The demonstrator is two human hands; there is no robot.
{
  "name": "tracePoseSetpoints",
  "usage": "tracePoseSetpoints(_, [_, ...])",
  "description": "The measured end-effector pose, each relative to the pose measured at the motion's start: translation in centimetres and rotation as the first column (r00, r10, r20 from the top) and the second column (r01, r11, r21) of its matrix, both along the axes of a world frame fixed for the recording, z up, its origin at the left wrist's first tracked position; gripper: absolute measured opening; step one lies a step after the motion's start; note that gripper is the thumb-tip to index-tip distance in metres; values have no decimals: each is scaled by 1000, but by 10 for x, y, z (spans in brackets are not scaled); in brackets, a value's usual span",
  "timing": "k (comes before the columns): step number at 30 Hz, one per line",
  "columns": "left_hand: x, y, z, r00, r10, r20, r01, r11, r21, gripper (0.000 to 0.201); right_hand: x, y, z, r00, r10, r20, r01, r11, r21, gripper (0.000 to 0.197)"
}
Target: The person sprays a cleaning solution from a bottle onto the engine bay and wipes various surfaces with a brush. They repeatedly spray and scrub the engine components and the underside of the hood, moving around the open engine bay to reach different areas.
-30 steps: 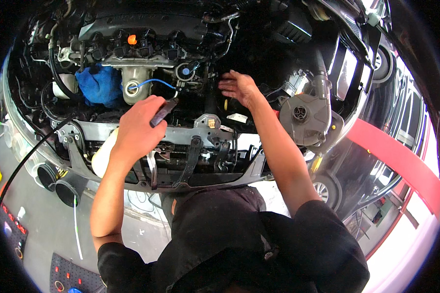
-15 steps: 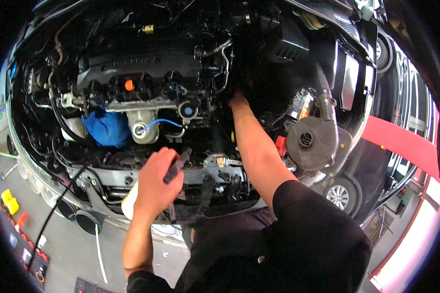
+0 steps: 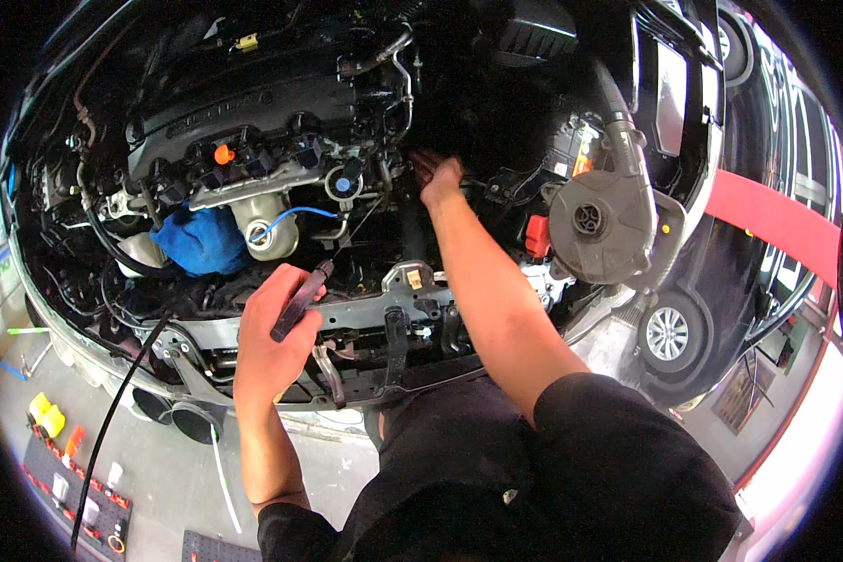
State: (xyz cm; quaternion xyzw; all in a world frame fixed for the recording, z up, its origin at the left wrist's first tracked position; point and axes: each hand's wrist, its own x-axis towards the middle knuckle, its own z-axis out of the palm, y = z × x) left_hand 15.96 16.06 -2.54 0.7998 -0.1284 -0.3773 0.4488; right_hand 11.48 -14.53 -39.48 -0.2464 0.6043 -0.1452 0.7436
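My left hand (image 3: 276, 323) is closed around the black handle (image 3: 302, 302) of a slim tool, over the front crossmember of an open engine bay. A thin line like a shaft runs from its tip toward the engine; its end is hard to make out. My right hand (image 3: 438, 180) reaches into the dark bay right of the engine. Its fingers are partly in shadow and look stretched out, with nothing visible in them. Left of it are a round cap with a blue centre (image 3: 347, 183) and a blue hose (image 3: 300, 217). A blue cloth (image 3: 201, 242) lies by the metal manifold (image 3: 270, 236).
A black engine cover (image 3: 239, 108) with an orange dipstick handle (image 3: 223, 155) lies beyond. On the right are a grey round housing (image 3: 595, 229) and a battery with a red terminal cover (image 3: 537, 236). A prop rod (image 3: 112, 407) stands left. A tool board (image 3: 75, 487) is at the lower left.
My right hand has come partly out of the dark gap, and its fingers now show. The black handle has turned, pointing up toward the engine. The whole view has shifted slightly.
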Motion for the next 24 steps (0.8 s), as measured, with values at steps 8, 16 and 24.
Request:
tracePoseSetpoints(8, [-2, -1, 5, 999, -3, 35, 5, 998, -62, 24, 32, 1, -14, 982, -191, -9, 189, 979, -80, 41])
tracePoseSetpoints(16, [0, 0, 12, 1000, -3, -26, 3, 1000, 12, 25, 59, 4, -31, 978, -193, -79, 186, 979, -84, 46])
tracePoseSetpoints(24, [-10, -8, 14, 1000, -15, 26, 15, 1000, 0, 27, 57, -47, -30, 977, -201, -71, 194, 976, -95, 53])
